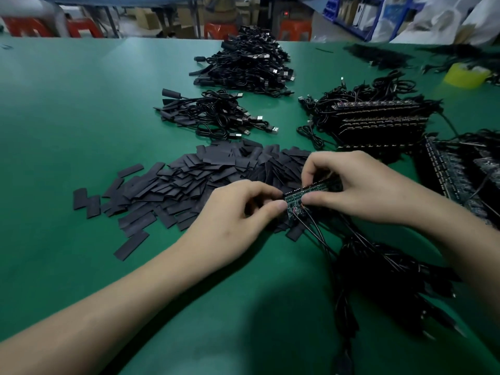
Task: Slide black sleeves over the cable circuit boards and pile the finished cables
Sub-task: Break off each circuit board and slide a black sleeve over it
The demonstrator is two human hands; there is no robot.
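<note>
Between our two hands, just above the green table [81,117], we hold a small circuit board [307,193] with its green face and tiny parts showing. Our left hand [238,209] pinches the board's near end, thumb against curled fingers. Our right hand [351,185] grips the other end, thumb on the near edge and fingers bent over the far edge. Thin black wires [316,234] run from the board's near end towards us into a dark tangle of cables [392,280] lying to the right of our forearms. Just behind and to the left of our hands spreads a loose heap of flat black sleeves [194,177], some scattered singly at its edges. Farther back lies a small pile of finished cables [213,115], their plugs pointing right and their sleeved ends left, and behind that a much larger pile of the same [249,63]. To the right of these we see stacked boards with cables attached [378,120], and more boards [460,174] at the right edge beside our right wrist. A yellow roll of tape [466,75] sits near the far right corner, and red stools [219,29] stand beyond the table.
</note>
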